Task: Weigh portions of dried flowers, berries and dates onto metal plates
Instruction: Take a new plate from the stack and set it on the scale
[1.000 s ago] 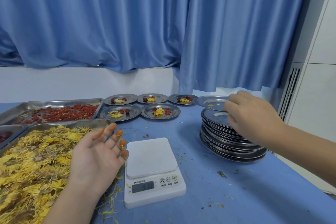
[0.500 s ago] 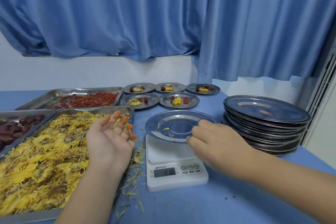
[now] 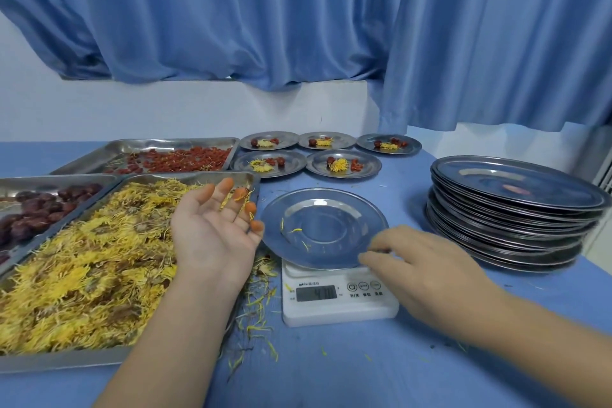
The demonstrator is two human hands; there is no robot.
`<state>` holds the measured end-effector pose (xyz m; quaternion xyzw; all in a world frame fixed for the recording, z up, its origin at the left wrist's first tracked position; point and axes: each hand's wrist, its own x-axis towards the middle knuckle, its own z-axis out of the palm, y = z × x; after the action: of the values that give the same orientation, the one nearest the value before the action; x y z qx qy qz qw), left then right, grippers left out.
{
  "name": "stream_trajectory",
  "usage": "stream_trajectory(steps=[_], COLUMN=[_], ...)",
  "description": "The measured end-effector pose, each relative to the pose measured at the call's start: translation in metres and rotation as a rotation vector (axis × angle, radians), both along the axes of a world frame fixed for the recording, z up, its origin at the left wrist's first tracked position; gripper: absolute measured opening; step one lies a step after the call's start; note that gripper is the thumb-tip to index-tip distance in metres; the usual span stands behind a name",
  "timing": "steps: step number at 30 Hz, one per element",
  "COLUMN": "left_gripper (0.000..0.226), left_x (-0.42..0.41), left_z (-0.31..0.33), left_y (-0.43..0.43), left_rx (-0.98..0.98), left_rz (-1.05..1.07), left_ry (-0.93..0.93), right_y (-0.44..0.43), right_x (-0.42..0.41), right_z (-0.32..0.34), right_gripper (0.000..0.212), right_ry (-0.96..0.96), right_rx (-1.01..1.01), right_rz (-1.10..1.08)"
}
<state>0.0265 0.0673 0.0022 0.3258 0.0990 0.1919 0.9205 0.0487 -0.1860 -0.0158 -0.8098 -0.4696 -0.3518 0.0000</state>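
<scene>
Where the white digital scale (image 3: 337,305) stands at the middle of the blue counter (image 3: 397,368), one round metal plate (image 3: 334,208) lies flat on its platform, hollow side up, bearing only a few stray yellow petals. Being round, it has no long axis. The scale's display and buttons face the person.

- Left hand (image 3: 212,228): palm up, fingers relaxed and spread, holding nothing; it hovers over the right edge of the flower tray (image 3: 66,363), just beside the plate. Fingertips (image 3: 256,225) stained orange.
- Right hand (image 3: 427,271): back up, fingers bent at the plate's near right rim, over the scale's corner. Motion blur hides whether they pinch the rim or merely touch it.
- Flower tray: rectangular steel, long axis running away from the person, heaped with dried yellow flowers (image 3: 82,258).
- Date tray (image 3: 49,180): far left, holding dark red dates (image 3: 36,212).
- Berry tray (image 3: 149,144): behind both, thinly spread with red berries (image 3: 178,159).
- Five filled plates (image 3: 371,162): two rows beyond the scale, each with flowers, berries and a date.
- Plate stack (image 3: 516,208): right of the scale, well apart from it.
- Writing: the display digits, brand mark and button captions are too blurred to read.
- Backdrop: blue curtain (image 3: 298,10).
</scene>
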Motion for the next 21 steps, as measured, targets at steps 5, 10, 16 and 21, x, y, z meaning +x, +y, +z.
stream_trajectory(steps=[5,10,16,21], left_gripper=[0.024,0.022,0.023,0.022], left_x=[0.000,-0.001,-0.001,-0.003], left_z=[-0.001,-0.001,0.000,0.000], left_y=[-0.001,0.000,0.000,-0.001], left_rx=[0.016,0.050,0.066,0.087], left_rz=[0.000,0.015,0.020,0.022], left_ry=[0.015,0.010,0.004,0.001], right_y=[-0.023,-0.026,-0.018,-0.019], right_x=[-0.002,-0.009,-0.012,-0.012], right_z=[-0.025,-0.026,-0.033,-0.034], right_gripper=[0.012,0.029,0.043,0.048], right_ry=[0.090,0.305,0.488,0.548], right_rx=[0.175,0.249,0.022,0.098], right_rz=[-0.047,-0.048,-0.173,-0.165])
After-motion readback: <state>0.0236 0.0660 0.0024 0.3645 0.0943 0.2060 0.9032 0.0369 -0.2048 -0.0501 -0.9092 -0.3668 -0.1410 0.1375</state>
